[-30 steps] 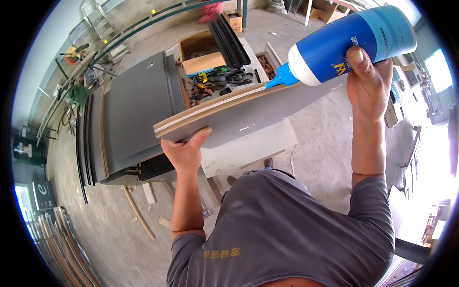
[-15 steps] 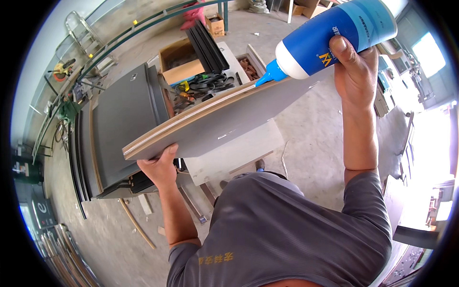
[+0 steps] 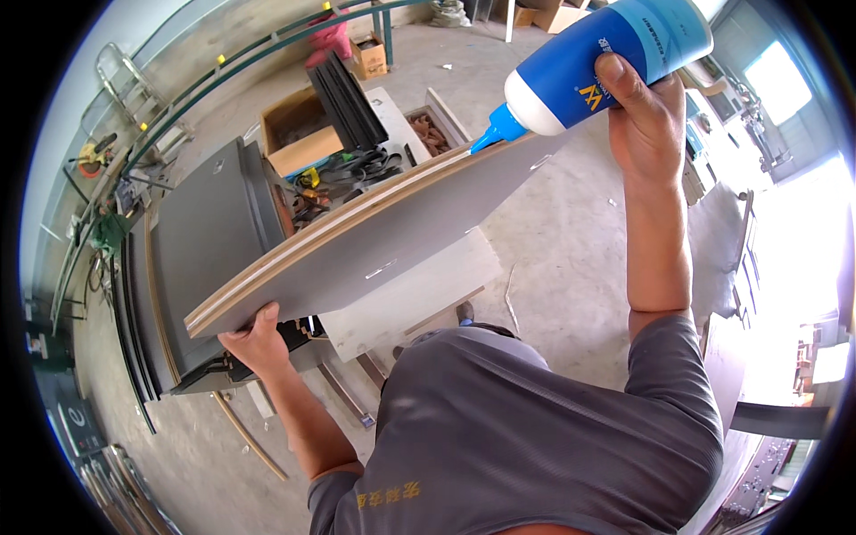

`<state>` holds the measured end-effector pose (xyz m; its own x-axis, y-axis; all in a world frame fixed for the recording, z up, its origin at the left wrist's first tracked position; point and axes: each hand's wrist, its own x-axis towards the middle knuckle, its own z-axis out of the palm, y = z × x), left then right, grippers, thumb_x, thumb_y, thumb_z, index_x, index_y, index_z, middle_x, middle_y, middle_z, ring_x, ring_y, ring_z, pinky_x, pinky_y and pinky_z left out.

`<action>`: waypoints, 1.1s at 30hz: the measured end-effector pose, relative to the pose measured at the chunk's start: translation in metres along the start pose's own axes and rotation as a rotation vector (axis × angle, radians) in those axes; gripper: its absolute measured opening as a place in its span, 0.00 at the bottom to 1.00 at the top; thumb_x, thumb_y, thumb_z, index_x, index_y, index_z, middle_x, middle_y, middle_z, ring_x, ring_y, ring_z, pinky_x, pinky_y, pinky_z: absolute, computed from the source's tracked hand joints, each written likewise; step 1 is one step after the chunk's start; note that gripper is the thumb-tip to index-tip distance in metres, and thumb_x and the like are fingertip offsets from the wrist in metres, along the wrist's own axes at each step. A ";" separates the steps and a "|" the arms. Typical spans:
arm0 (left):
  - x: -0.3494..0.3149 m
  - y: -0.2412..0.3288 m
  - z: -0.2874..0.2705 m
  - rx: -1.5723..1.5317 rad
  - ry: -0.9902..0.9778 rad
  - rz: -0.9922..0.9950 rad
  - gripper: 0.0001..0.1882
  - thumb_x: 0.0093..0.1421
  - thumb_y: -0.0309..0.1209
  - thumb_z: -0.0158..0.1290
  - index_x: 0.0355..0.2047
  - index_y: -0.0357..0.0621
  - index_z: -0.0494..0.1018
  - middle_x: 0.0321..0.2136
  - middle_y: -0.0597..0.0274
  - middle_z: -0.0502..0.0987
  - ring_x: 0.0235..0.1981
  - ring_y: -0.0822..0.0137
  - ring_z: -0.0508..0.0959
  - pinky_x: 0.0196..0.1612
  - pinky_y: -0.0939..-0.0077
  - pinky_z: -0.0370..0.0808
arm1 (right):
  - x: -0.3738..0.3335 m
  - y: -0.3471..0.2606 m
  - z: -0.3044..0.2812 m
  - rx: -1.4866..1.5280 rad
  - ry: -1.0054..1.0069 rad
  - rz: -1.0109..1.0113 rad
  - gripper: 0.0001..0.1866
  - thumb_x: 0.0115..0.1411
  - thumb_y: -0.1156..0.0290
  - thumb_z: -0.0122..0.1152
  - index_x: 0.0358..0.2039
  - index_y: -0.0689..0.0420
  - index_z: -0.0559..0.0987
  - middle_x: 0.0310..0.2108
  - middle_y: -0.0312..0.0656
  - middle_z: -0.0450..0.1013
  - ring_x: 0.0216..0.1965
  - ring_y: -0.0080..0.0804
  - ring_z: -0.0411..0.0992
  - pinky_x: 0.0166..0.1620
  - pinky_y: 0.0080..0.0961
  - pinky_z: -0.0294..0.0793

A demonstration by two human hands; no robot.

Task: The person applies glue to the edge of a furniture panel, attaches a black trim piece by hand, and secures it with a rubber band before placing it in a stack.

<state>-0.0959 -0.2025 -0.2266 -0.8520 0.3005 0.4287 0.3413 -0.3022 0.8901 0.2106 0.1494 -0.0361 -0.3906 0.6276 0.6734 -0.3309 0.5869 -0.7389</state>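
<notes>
My left hand [image 3: 259,341] grips a grey board [image 3: 423,234] near its left end, with the thumb against the grey face. The board is tilted, its long wooden edge turned up, and a white line of glue runs along that edge. My right hand [image 3: 649,129] is wrapped round a blue and white glue bottle [image 3: 557,89], tipped nozzle down and to the left. Its blue nozzle [image 3: 489,135] meets the board's upper edge where the white line ends. Bottle and right hand hide part of the board's far end.
Behind the board are an open cardboard box [image 3: 308,152], black strips [image 3: 349,102] and a wooden tray [image 3: 453,120] of brown pieces. Dark grey panels [image 3: 201,241] lie stacked at left. A pale board [image 3: 415,294] is below, and a green rail [image 3: 267,58] crosses the back.
The nozzle has travelled along the board's edge, away from my left hand, and the white glue line is longer. Board and surroundings have shifted left in the picture.
</notes>
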 end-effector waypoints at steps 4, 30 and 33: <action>0.000 -0.011 -0.008 0.003 0.037 -0.012 0.23 0.48 0.22 0.68 0.44 0.29 0.75 0.39 0.60 0.78 0.39 0.68 0.78 0.47 0.74 0.76 | 0.004 0.001 -0.014 -0.019 0.046 0.031 0.31 0.58 0.57 0.76 0.53 0.64 0.75 0.46 0.42 0.79 0.49 0.32 0.78 0.56 0.33 0.76; 0.011 -0.031 -0.020 -0.034 -0.002 0.075 0.27 0.53 0.33 0.72 0.47 0.30 0.75 0.41 0.60 0.79 0.40 0.69 0.77 0.47 0.73 0.75 | 0.023 -0.003 -0.049 -0.142 0.069 0.042 0.25 0.55 0.59 0.78 0.46 0.63 0.81 0.40 0.40 0.80 0.41 0.27 0.77 0.46 0.25 0.74; 0.011 -0.031 -0.018 -0.033 0.002 0.096 0.27 0.52 0.35 0.73 0.46 0.30 0.75 0.41 0.60 0.79 0.40 0.69 0.77 0.48 0.72 0.75 | 0.025 -0.004 -0.048 -0.103 0.065 0.044 0.24 0.56 0.61 0.77 0.46 0.64 0.81 0.42 0.44 0.81 0.45 0.33 0.80 0.52 0.32 0.79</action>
<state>-0.1231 -0.2060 -0.2527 -0.8167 0.2672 0.5115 0.4082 -0.3590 0.8394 0.2428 0.1875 -0.0153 -0.3451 0.6840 0.6426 -0.2236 0.6051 -0.7641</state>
